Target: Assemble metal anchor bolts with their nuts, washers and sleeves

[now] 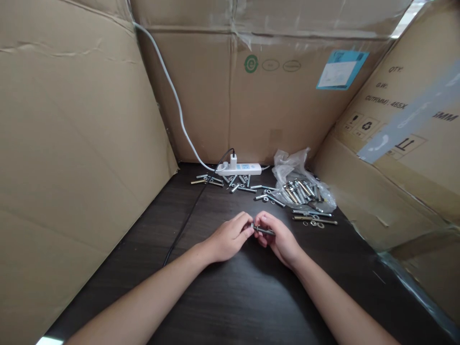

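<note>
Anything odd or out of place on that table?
Yes: loose bolts lie scattered close in front of the white power strip. Bare metal so near a strip with an adapter in it looks out of place. The held bolt shows no obvious damage, though it's partly hidden.

The dark brown, wood-grained desk [215, 302] carries a white oblong power strip [255, 169], a thin black cable [194, 206], a crumpled clear plastic bag [283, 165] of bolts, loose silvery metal bolts [247, 190] and small rings [320, 225] (probably washers, though hard to tell).
</note>
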`<state>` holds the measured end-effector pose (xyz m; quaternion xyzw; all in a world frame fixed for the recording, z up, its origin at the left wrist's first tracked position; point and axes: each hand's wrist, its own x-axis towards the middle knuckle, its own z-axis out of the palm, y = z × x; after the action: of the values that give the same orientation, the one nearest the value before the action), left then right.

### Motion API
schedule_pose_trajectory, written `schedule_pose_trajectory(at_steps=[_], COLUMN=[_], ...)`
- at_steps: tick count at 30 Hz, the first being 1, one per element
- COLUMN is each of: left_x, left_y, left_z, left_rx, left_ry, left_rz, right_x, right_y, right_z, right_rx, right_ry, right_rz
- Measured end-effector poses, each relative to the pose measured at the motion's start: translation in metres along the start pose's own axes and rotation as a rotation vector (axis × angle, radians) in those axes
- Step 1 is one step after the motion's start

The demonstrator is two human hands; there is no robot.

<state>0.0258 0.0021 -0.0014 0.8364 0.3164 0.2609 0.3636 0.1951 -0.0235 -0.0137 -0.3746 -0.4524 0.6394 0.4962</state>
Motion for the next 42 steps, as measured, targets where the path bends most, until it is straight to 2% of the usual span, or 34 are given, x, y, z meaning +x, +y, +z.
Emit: schedule_pose_trajectory(at_steps=[4,6,14,16,20,22,30,42], left_x=[-0.0019,-0.0008,0.0038,0.0019,-0.0009,0.0,0.0043,-0.0007], left_y=[0.0005,-0.0004,-0.0013,0.0002,0.0017,0.0013,0.0008,0.0064], left_z=[-0.0001,-0.0008,-0.0006,-0.0003,-0.0013,-0.0022,-0.0018,-0.0009], left_rx=[0.038,0.053,0.067,0.053,0.04,0.048,0.032,0.039], left_ry=[0.1,0.114,-0.034,-0.003,0.132,0.15,0.002,0.071], left_rz=[-0.004,-0.02,0.03,0.029,0.031,0.019,-0.001,0.034], right_x=[0.0007,0.0005,-0.0011,-0.001,-0.001,-0.0013,-0.0016,0.0008], right_y=[-0.0005,-0.0006,-0.0015,-0.0024,-0.0045,-0.005,0.0,0.0017], right_z=[0.0001,0.0004,0.0002,0.0007,0.0018,0.0019,-0.002,-0.0034], right_rx=[0.005,0.002,-0.001,0.011,0.012,0.0,-0.078,-0.016], right_ry=[0.013,0.015,0.009,0.017,0.033,0.035,-0.014,0.038], right_rz=[0.005,0.005,0.013,0.015,0.034,0.048,0.028,0.029])
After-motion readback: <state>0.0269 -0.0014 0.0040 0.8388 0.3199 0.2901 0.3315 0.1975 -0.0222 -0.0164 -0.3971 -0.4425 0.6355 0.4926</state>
